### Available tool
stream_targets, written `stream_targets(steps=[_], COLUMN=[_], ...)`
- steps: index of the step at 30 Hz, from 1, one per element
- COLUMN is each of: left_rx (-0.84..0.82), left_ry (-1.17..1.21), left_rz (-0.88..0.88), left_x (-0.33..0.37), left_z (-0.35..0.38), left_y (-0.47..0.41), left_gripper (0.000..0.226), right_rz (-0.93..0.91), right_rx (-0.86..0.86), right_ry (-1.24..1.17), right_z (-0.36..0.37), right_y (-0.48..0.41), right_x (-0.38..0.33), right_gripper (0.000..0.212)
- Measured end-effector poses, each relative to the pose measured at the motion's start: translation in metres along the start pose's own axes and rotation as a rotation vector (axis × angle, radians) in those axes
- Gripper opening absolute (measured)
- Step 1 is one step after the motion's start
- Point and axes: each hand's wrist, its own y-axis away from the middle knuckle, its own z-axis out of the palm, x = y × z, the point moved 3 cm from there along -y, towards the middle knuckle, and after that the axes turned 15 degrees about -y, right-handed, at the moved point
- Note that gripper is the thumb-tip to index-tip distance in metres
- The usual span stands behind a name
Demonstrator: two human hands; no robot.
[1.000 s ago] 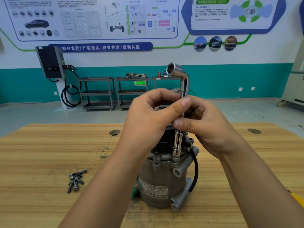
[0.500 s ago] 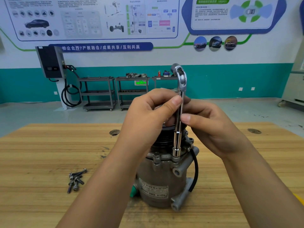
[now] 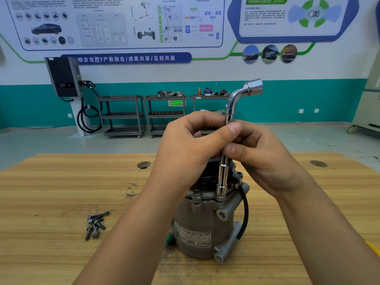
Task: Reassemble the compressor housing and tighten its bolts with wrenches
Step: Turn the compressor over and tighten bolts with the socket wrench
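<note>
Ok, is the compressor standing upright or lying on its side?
Upright. The compressor stands on end on the wooden table, label facing the camera, with the socket wrench set nearly vertical on its top flange.

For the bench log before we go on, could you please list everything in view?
table: one, light wood, foreground.
compressor: one, silver-grey, upright at the table's middle.
L-shaped socket wrench: one, chrome, upright, lower socket on the compressor's top flange.
bolts: small pile, dark grey, left of the compressor.
cable: one, black, down the compressor's right side.
carts: three, grey, by the far wall.
charging unit: one, black, on the wall at left.
left hand: grips the wrench shaft.
right hand: grips the shaft lower down.
</note>
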Motion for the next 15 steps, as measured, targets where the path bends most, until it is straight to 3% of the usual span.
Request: stream_targets(steps=[5,9,15], left_rx=[0.022,0.040,0.088], left_ry=[-0.006,-0.027,-0.052], left_rz=[-0.007,-0.023,-0.036], left_x=[0.0002,-0.0002,-0.0011], left_z=[0.0006,0.0009,0.0003], left_y=[0.0001,0.0006,0.0010], left_gripper=[0.018,0.020,0.019], right_rz=[0.003,-0.006,-0.020], right_rx=[0.026,0.039,0.032], right_ry=[0.068,0.100,0.135], right_z=[0.0022,0.0025,0.0018], right_y=[-0.0001,0.0002,-0.0006], right_x=[0.0001,0.0004,0.0017], right_gripper=[0.053,0.034,0.034])
